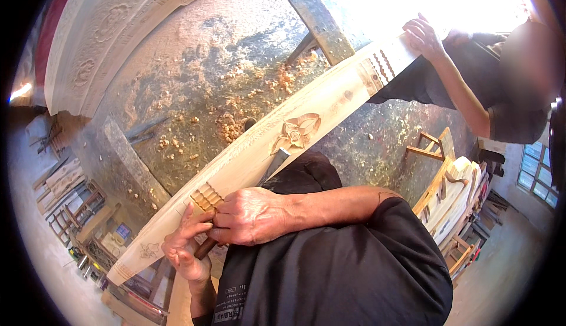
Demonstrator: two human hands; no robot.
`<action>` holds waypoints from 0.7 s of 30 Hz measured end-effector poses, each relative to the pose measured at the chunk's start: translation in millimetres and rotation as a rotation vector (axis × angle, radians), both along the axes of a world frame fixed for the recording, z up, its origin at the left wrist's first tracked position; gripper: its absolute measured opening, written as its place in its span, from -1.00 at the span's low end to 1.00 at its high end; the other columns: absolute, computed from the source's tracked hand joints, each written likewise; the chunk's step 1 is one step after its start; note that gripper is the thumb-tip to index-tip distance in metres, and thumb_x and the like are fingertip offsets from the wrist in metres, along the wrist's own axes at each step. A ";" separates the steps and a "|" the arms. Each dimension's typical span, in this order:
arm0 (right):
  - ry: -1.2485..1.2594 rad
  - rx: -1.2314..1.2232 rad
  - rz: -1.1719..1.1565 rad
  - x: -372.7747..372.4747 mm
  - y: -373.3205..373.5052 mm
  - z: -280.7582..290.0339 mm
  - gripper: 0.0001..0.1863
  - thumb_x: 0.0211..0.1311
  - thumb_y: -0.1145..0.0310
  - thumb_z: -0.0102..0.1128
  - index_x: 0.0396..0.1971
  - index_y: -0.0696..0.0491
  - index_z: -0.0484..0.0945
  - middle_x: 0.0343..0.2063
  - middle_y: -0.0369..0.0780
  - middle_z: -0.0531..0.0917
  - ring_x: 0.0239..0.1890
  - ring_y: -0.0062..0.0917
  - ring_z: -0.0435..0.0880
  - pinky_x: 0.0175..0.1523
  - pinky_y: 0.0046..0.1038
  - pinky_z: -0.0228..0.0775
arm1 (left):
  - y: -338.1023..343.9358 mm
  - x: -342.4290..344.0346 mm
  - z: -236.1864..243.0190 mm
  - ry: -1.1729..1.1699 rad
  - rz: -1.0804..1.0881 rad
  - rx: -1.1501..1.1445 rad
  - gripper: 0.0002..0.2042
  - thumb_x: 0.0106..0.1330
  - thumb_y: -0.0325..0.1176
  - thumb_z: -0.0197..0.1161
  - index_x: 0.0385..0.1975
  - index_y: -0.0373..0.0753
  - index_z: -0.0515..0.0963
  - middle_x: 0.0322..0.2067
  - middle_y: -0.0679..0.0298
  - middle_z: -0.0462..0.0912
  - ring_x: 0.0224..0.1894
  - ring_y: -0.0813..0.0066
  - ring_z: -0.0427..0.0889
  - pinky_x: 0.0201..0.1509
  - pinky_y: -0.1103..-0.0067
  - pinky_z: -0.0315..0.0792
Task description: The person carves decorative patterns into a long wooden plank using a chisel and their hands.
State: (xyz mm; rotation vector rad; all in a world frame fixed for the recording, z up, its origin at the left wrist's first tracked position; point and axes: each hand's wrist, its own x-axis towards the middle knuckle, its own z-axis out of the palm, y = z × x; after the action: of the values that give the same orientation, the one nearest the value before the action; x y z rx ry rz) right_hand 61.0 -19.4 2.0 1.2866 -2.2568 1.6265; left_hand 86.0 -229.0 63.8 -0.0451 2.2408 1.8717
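Note:
A long pale wooden board point(242, 161) slants from lower left to upper right in front of me. A carved flower point(296, 132) stands in relief near its middle, and grooved bands cross it. My right hand point(250, 215) is closed around a chisel, whose flat steel blade point(276, 164) points up toward the flower. My left hand point(187, 246) curls about the brown wooden handle point(204, 247) at the other end, thumb and fingers partly round it. Most of the chisel's middle is hidden by my right hand. A drawn flower outline point(150, 250) marks the board's lower left.
Another person's hand point(423, 38) rests on the board's far end. Wood shavings point(236, 127) litter the dark floor. A wooden trestle beam point(315, 16) supports the far part. Large carved panel point(97, 37) stands upper left; a bench point(451, 199) with tools stands right.

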 end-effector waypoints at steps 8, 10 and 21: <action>-0.007 -0.016 0.016 -1.7 2.2 -0.7 -0.86 0.05 0.32 0.32 -0.42 0.04 0.60 -0.46 -0.22 0.66 -0.35 -0.28 0.75 -0.28 -0.21 0.61 | 1.6 0.7 -0.7 0.016 -0.005 -0.060 -0.16 0.42 0.41 0.13 -0.30 -0.52 0.76 -0.28 -0.19 0.82 -0.06 0.03 0.84 0.59 0.04 0.20; -0.012 -0.022 0.016 -1.8 2.2 -1.5 -0.86 0.06 0.32 0.31 -0.43 0.04 0.59 -0.46 -0.23 0.66 -0.35 -0.28 0.75 -0.28 -0.22 0.61 | 3.1 0.2 -0.6 0.017 0.001 -0.079 -0.17 0.42 0.39 0.14 -0.30 -0.52 0.76 -0.29 -0.19 0.82 -0.07 0.03 0.84 0.57 0.06 0.24; -0.031 0.004 0.028 -3.6 6.0 -0.2 -0.87 0.09 0.31 0.28 -0.43 0.04 0.60 -0.42 -0.24 0.68 -0.33 -0.32 0.75 -0.28 -0.24 0.60 | 3.5 2.6 -6.0 0.052 0.017 -0.122 -0.19 0.49 0.34 0.12 -0.33 -0.52 0.75 -0.34 -0.17 0.82 -0.13 0.07 0.84 0.49 0.12 0.38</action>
State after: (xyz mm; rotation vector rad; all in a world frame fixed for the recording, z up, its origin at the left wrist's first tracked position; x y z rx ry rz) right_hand 57.4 -13.4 1.8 1.3093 -2.2711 1.6628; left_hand 88.6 -225.5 57.8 -0.0355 2.3948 1.7614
